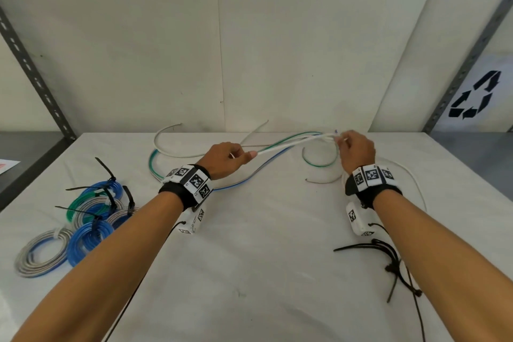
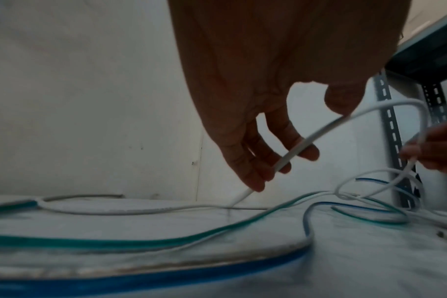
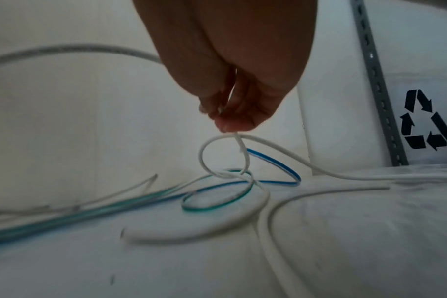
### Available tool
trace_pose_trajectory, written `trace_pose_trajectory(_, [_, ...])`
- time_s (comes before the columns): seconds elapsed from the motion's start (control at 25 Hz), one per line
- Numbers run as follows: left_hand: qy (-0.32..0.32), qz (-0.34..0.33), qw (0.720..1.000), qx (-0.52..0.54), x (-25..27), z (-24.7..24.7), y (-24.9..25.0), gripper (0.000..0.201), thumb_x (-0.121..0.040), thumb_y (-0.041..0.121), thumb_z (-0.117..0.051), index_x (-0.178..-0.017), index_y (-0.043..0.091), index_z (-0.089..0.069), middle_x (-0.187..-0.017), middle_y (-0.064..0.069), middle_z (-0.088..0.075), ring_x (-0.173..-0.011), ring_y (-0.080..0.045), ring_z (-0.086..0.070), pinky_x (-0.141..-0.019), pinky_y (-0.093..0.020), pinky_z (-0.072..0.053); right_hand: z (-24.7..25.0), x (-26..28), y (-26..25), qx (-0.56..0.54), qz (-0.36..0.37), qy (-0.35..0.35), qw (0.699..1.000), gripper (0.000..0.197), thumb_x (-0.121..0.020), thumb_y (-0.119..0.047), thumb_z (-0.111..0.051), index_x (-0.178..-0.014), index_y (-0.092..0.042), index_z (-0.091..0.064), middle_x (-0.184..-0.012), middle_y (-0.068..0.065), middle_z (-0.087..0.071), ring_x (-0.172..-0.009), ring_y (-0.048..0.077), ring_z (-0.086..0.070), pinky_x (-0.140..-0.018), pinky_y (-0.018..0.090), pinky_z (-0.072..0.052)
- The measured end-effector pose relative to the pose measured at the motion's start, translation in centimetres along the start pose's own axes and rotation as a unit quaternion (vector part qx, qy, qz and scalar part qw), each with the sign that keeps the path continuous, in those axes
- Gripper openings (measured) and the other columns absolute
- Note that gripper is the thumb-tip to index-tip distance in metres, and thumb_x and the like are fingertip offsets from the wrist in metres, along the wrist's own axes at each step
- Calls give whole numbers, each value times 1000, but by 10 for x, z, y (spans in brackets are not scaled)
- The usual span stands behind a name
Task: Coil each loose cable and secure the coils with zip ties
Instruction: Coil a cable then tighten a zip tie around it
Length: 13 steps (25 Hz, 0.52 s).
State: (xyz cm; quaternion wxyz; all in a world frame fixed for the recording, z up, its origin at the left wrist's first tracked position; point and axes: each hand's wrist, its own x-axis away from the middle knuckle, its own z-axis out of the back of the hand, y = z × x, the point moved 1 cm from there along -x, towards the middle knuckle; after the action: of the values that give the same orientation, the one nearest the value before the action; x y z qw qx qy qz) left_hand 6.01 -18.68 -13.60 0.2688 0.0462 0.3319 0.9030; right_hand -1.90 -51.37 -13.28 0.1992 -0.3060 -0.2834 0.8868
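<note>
Five tied coils [image 1: 83,214] sit finished on the table [image 1: 249,258]; both hands, left hand [image 1: 222,158] and right hand [image 1: 356,150], pinch the white cable [image 1: 291,144], green and blue cables still loose.

The right hand [image 1: 356,150] hides the stretch of white cable [image 1: 294,144] inside its fingers. The right forearm [image 1: 444,253] covers part of the loose zip ties [image 1: 361,248]. In the left wrist view, the near blue cable [image 2: 166,276] is blurred and cut off at the left edge.
</note>
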Motion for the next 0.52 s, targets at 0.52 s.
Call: trace_pose_trajectory(0.52, [210, -94, 953, 196, -17, -3, 84, 75, -84, 34, -79, -146, 15, -39, -136, -2, -56, -119, -14, -57, -100, -29, -47, 46, -24, -89, -145, 146, -53, 977, 41, -104, -37, -51, -71, -20, -69, -60, 11, -55, -63, 24, -53, -68, 31, -41])
